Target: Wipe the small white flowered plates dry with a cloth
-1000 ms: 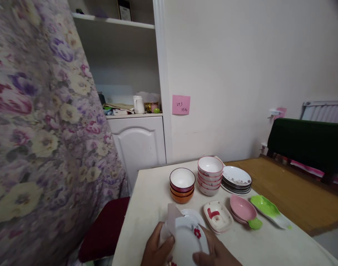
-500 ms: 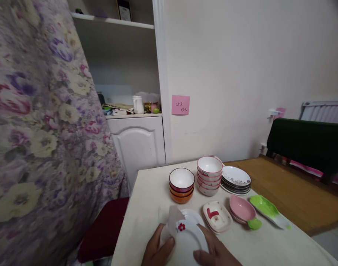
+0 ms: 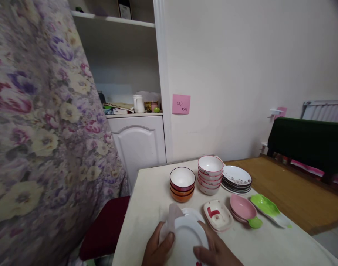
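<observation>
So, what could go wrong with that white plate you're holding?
The white plate is gripped only at its rim by the left hand and right hand. It could slip and chip against the other plate lying just beyond it. The small red-and-white dish sits close to the right hand, so a careless move might knock it. The tall bowl stack behind could topple if bumped.

You are in a home, in a dining corner: a floral curtain (image 3: pixel 38 125) hangs at your left, a white cupboard (image 3: pixel 137 142) holds a jug (image 3: pixel 138 104) and clutter, and the surface (image 3: pixel 146 207) carries stacked bowls (image 3: pixel 210 174) and plates (image 3: pixel 237 179) beside a bed (image 3: pixel 310 147).
</observation>
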Action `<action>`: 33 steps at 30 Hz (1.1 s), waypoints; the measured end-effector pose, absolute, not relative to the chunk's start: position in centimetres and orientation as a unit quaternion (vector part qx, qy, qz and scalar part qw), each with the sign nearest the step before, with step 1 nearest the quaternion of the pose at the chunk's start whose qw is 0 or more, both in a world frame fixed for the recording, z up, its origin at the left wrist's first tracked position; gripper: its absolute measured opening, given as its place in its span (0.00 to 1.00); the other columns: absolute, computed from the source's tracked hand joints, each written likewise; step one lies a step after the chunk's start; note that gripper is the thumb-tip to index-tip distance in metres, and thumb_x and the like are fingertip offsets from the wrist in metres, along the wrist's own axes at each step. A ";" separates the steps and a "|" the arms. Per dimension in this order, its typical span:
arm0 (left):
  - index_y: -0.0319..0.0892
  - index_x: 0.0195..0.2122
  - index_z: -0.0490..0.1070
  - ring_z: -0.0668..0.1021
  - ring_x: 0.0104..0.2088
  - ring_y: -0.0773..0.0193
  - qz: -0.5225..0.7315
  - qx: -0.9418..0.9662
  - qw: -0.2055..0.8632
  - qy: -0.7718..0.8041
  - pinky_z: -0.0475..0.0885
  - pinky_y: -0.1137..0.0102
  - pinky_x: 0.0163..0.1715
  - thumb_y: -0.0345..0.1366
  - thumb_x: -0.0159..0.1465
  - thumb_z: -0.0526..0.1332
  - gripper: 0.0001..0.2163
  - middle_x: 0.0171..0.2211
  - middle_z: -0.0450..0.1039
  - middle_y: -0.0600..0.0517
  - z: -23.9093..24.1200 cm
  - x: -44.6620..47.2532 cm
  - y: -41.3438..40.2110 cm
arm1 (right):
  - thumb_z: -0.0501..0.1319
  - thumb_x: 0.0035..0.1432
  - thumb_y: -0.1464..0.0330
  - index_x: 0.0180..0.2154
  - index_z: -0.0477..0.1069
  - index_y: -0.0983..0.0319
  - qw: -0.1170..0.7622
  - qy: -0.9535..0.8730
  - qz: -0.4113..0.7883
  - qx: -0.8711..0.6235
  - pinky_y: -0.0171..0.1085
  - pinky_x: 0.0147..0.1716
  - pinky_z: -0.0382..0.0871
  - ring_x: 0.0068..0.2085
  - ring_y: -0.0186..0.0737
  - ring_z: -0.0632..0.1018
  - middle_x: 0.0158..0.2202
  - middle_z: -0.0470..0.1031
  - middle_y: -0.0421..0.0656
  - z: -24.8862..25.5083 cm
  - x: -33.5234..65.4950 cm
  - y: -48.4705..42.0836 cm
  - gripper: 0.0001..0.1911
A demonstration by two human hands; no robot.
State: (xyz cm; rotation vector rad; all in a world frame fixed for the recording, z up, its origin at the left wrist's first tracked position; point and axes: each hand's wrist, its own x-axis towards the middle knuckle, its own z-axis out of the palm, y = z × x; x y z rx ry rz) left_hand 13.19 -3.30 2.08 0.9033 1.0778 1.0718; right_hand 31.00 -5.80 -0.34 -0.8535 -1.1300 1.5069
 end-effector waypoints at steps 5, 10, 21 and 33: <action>0.43 0.46 0.66 0.79 0.28 0.59 0.503 0.373 0.626 0.464 0.72 0.69 0.28 0.46 0.49 0.68 0.25 0.28 0.79 0.54 1.4 13.0 -2.7 | 0.68 0.44 0.54 0.55 0.66 0.61 0.515 -0.468 0.636 -0.333 0.50 0.48 0.70 0.47 0.54 0.78 0.46 0.79 0.49 0.1 29.9 -5.7 0.37; 0.44 0.42 0.68 0.79 0.36 0.59 0.522 0.337 0.531 0.575 0.72 0.72 0.32 0.47 0.51 0.66 0.20 0.31 0.79 0.54 1.8 13.6 -3.1 | 0.65 0.46 0.49 0.59 0.62 0.63 0.586 -0.405 0.540 -0.449 0.51 0.59 0.59 0.60 0.56 0.67 0.52 0.76 0.53 -3.4 28.9 -5.6 0.43; 0.43 0.48 0.65 0.81 0.38 0.58 0.517 0.348 0.584 0.521 0.75 0.68 0.39 0.46 0.51 0.68 0.26 0.34 0.81 0.52 0.9 13.0 -2.3 | 0.68 0.45 0.55 0.60 0.59 0.62 0.582 -0.415 0.613 -0.337 0.54 0.58 0.62 0.56 0.55 0.73 0.52 0.76 0.52 -3.6 29.2 -4.5 0.43; 0.41 0.44 0.68 0.81 0.34 0.53 0.515 0.376 0.609 0.472 0.75 0.66 0.31 0.46 0.48 0.69 0.24 0.31 0.81 0.51 1.6 12.9 -2.6 | 0.66 0.52 0.61 0.60 0.59 0.58 0.495 -0.481 0.648 -0.322 0.50 0.61 0.57 0.61 0.49 0.68 0.59 0.70 0.49 -1.7 31.1 -4.9 0.35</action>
